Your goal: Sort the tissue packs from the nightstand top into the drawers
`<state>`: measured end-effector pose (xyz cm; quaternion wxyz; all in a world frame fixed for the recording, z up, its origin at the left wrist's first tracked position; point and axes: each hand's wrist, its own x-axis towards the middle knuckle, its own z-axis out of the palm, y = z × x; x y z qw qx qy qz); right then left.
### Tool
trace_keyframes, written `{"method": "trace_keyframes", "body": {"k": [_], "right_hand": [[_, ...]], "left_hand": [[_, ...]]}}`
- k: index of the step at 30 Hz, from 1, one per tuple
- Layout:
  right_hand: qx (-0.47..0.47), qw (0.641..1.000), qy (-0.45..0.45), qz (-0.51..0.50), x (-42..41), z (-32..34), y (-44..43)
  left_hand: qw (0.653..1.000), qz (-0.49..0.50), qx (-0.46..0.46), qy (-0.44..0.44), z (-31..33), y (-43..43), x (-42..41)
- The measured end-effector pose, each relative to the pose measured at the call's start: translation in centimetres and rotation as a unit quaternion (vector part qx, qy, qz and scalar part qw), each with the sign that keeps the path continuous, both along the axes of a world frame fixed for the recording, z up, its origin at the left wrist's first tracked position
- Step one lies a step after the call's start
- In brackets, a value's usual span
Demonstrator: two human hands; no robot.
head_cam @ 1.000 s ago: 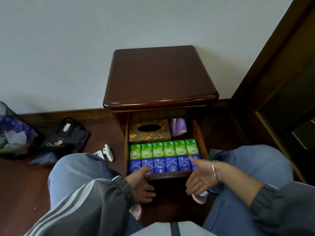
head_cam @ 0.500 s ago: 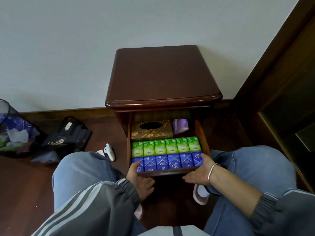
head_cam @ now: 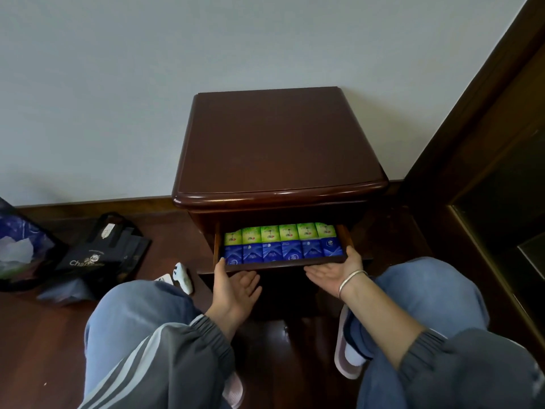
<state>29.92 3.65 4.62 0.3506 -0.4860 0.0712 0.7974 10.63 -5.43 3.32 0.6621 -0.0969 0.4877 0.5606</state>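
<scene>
The dark wooden nightstand [head_cam: 277,143] stands against the wall with a bare top. Its drawer [head_cam: 343,240] is partly open and holds a back row of green tissue packs [head_cam: 278,234] and a front row of blue tissue packs [head_cam: 281,251]. My left hand [head_cam: 233,286] lies palm up under the drawer's left front corner, thumb on the front edge. My right hand [head_cam: 336,268] lies palm up under the right front corner, thumb against the drawer's side. Both press on the drawer front with open fingers and hold nothing.
A black bag [head_cam: 101,255] and a dark mesh bin [head_cam: 20,246] sit on the wooden floor to the left. A white object [head_cam: 182,277] lies by my left knee. Dark wooden furniture [head_cam: 486,172] rises on the right. My knees flank the drawer.
The drawer has slid inward; the tissue box and purple pack at its back are now hidden under the top. Both hands moved forward with the drawer front.
</scene>
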Motion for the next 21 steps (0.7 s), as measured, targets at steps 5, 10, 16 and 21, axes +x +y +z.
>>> {"method": "trace_keyframes", "body": {"k": [5,10,16,21], "right_hand": [[0.022,0.995,0.050,-0.078,-1.1,0.1,2.6],[0.060,0.992,0.063,-0.095,-2.4,-0.9,4.4],[0.086,0.994,0.025,-0.068,-2.9,-2.1,5.5],[0.083,0.991,-0.090,0.057,-2.6,-1.5,5.1]], "left_hand": [[0.999,0.019,0.041,-0.017,-0.6,3.1,-1.5],[0.996,0.050,0.066,-0.038,-1.6,5.3,-3.0],[0.995,0.053,0.076,-0.041,-3.1,6.6,-4.4],[0.994,-0.081,-0.028,0.072,-1.8,6.7,-3.8]]}}
